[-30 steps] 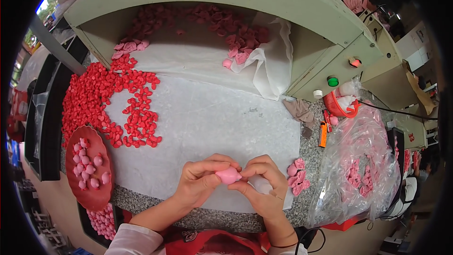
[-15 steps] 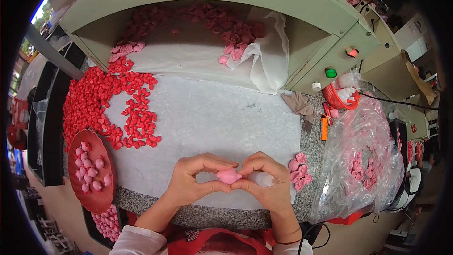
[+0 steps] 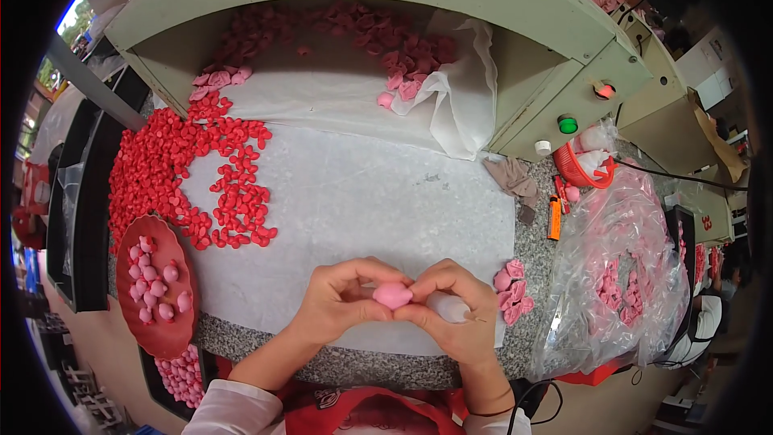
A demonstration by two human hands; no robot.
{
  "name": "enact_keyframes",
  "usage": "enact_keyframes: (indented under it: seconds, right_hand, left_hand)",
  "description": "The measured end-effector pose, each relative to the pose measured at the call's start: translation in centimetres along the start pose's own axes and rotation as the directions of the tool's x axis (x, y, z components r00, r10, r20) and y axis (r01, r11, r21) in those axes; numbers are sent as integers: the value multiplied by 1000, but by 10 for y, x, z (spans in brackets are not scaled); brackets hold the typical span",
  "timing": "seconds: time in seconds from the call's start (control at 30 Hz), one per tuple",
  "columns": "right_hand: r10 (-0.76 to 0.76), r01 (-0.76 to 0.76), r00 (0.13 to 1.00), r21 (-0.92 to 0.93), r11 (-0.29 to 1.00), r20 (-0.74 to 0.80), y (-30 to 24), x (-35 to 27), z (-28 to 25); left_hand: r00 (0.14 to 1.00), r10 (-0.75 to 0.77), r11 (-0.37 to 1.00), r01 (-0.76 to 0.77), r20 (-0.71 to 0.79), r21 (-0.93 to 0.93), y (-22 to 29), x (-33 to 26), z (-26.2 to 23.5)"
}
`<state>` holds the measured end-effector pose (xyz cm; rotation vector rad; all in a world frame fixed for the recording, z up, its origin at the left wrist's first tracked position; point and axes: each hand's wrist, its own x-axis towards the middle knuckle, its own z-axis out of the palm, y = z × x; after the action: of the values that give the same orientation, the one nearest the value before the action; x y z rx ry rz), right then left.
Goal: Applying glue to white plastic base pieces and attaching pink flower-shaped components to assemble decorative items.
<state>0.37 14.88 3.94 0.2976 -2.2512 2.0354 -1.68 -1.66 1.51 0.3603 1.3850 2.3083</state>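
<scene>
in grip: pink lemon-shaped piece [image 3: 392, 296], plain
just right of it: translucent white bottle [image 3: 448, 306]
below grip: flat white paper sheet [image 3: 362, 185], grey smudges
left of grip: dull-red scalloped oval dish [image 3: 171, 337]; pink round buds [image 3: 150, 273], red-tipped
right of grip: speckled grey stone worktop [image 3: 537, 258]

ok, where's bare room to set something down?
Widest: flat white sheet, between the small red pieces and crumpled brown cloth, beyond the left hand and right hand. Crowded: left, with those pieces and the scalloped red oval dish; right, under the clear plastic bag.
</scene>
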Motion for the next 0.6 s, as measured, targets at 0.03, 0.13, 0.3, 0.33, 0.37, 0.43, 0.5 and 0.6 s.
enact_keyframes:
  seconds: [0.03,0.13,0.3,0.33,0.37,0.43,0.5,0.6]
  right_hand:
    - [-6,7,997,21,1000,-79,0,-2,6]
    - [-19,-24,984,-237,971,-179,-8,-2,20]
    - [-150,58,962,-364,930,-230,12,-3,12]
    - [-191,90,955,-393,915,-228,14,1,8]
    - [-192,90,955,-394,915,-227,14,2,7]
    - [-305,192,938,-488,852,-164,13,12,6]
    - [-290,204,947,-436,876,-139,9,16,19]
    - [-201,108,962,-417,902,-185,1,10,25]
  left_hand:
    - [994,-90,967,72,-62,-246,-5,-2,2]
    - [977,-203,767,114,-71,-631,-16,-1,-4]
    - [982,-188,749,139,-7,-648,-29,11,9]
    - [985,-173,774,122,-22,-621,-30,16,9]
    - [985,-172,773,122,-21,-622,-27,17,8]
    - [978,-201,881,156,-55,-446,-15,23,0]
    - [987,-152,921,125,-44,-369,-5,12,-15]
    - [995,-100,942,88,-19,-324,-3,3,-14]
